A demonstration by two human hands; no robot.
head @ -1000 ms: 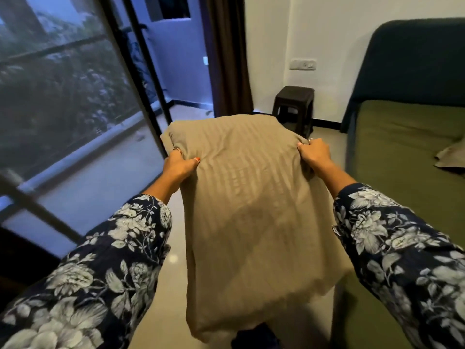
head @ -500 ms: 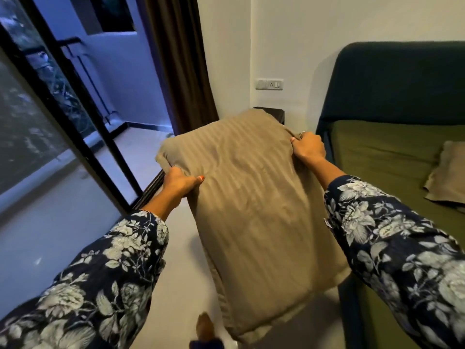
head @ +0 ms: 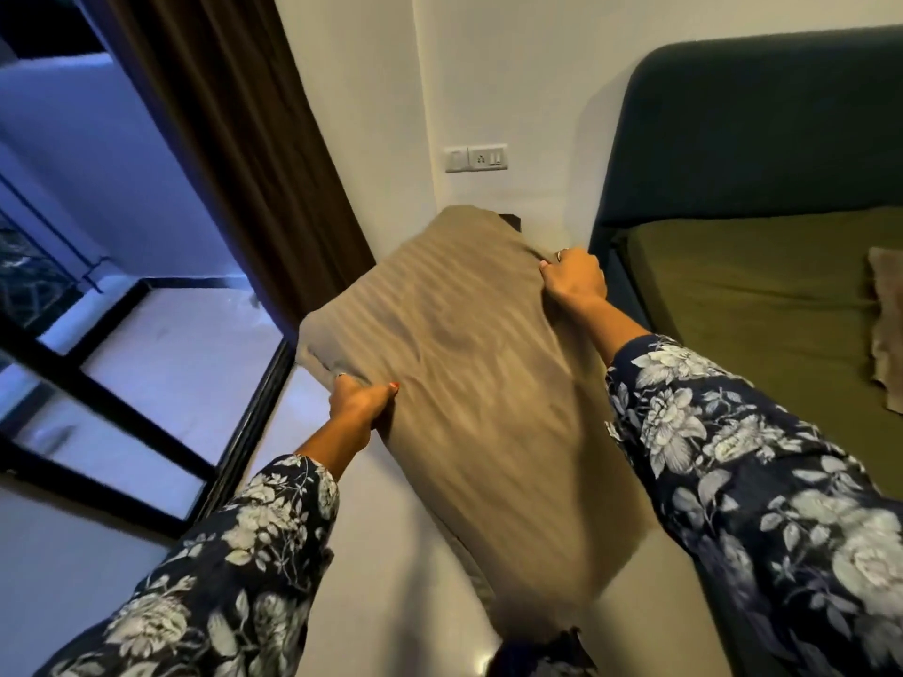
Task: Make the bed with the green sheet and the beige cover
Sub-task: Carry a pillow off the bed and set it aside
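Holding: the beige cover (head: 469,383), folded, is up in the air over the floor, left of the bed.
Left hand (head: 359,403): fingers clenched on the cover's edge at 9 o'clock, thumb on top.
Right hand (head: 574,276): fingers curled, grasping the far corner at 1 o'clock.
Long axis: runs from 11 o'clock, far end high, down to 5 o'clock near the body.
Hidden: the cover's underside and the fingertips beneath it; a dark object behind its far end barely shows.
Cut off: green sheet (head: 762,305) on the mattress and a beige cloth (head: 887,324) at 3 o'clock.
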